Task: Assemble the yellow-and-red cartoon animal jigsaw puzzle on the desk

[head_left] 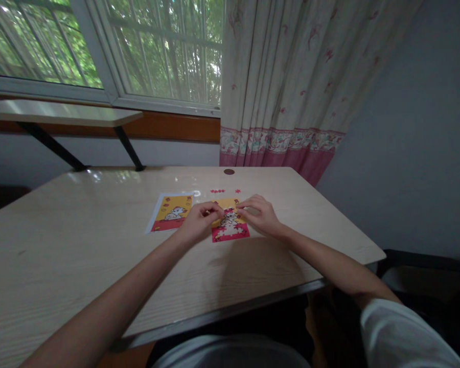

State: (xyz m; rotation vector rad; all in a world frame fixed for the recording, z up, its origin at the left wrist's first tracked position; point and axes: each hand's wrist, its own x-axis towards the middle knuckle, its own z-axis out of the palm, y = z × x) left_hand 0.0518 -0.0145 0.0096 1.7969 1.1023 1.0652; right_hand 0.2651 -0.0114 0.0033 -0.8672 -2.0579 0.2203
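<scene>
A jigsaw puzzle (235,236) with a yellow top, a white cartoon animal and a red lower part lies on the table before me. Pale gaps show in its lower half. My left hand (202,221) is over its left edge, thumb and fingertips pinched together. From the other side my right hand (261,214) reaches over the upper right part, also in a pinch. Whatever either pinch holds is too small to make out. Past the puzzle lie several loose red puzzle pieces (217,191) in a row, and a separate red piece (237,191).
Left of the puzzle lies a printed picture (164,214) with a matching design. The pale wooden table (99,245) has a dark round disc (229,172) near its back edge. A raised shelf (61,113) stands at the back left; a curtain (279,102) hangs behind.
</scene>
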